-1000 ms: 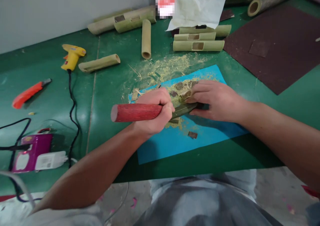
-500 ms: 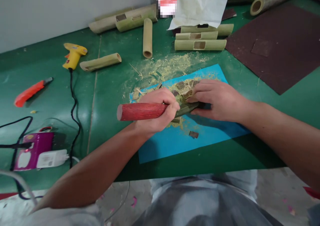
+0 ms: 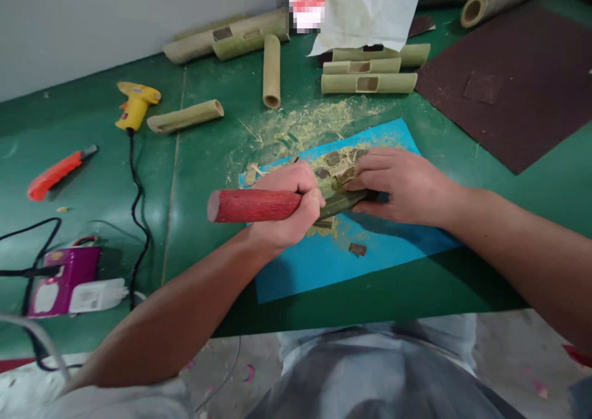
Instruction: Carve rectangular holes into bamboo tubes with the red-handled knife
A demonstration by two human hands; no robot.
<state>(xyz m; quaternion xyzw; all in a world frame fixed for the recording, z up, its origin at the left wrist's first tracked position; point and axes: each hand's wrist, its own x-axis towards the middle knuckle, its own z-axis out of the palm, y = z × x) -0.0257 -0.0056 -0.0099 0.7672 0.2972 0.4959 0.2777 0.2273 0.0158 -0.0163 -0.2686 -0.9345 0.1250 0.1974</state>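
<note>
My left hand [image 3: 291,203] is closed around the red wooden handle [image 3: 256,206] of a tool whose working end is hidden by my fingers. The handle's butt points left. A green bamboo piece [image 3: 343,203] lies just right of that fist, and my right hand [image 3: 398,181] grips its far end with fingers and thumb. Below both hands spreads a blue sheet [image 3: 296,277], strewn with bamboo shavings. Small cut bamboo chips [image 3: 345,173] sit between the hands, and one dark chip [image 3: 357,249] rests nearer to me.
Bamboo tubes with cut windows [image 3: 369,83] lie at the back. A yellow glue gun [image 3: 137,104], an orange utility knife [image 3: 58,173] and a purple power strip [image 3: 65,277] with cords occupy the left. On the right is a dark brown sheet [image 3: 518,98].
My left hand with the red handle has shifted slightly left, baring a little more of the bamboo piece. My right hand keeps its hold in about the same place.
</note>
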